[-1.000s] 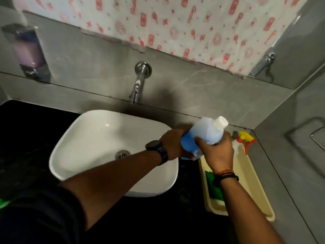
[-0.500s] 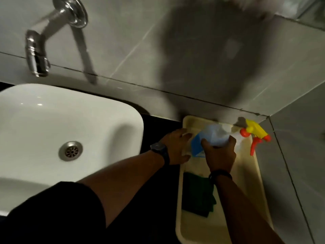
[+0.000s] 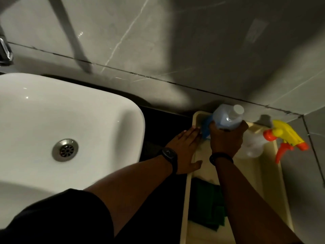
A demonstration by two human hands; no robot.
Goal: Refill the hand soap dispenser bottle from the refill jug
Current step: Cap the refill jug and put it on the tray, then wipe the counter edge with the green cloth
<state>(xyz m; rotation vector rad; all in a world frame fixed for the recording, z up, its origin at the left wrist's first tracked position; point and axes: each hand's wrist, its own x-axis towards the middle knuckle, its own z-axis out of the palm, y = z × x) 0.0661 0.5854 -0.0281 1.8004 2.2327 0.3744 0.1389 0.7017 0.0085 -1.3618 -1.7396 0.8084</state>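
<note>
Refill jug [image 3: 226, 118], white cap [image 3: 238, 110] on, at the far left corner of the cream tray [image 3: 256, 182]. Right hand [image 3: 226, 140] wraps around its shoulder. Left hand [image 3: 184, 147] lies flat, fingers straight, on the tray's left edge beside the jug's base. Dispenser bottle not in view. No pouring under way. The dim view probably cannot settle whether the fill is done or pending.

Black short sleeve [image 3: 52, 217], black left wristwatch [image 3: 169, 155], dark right wristband [image 3: 220, 157].
</note>
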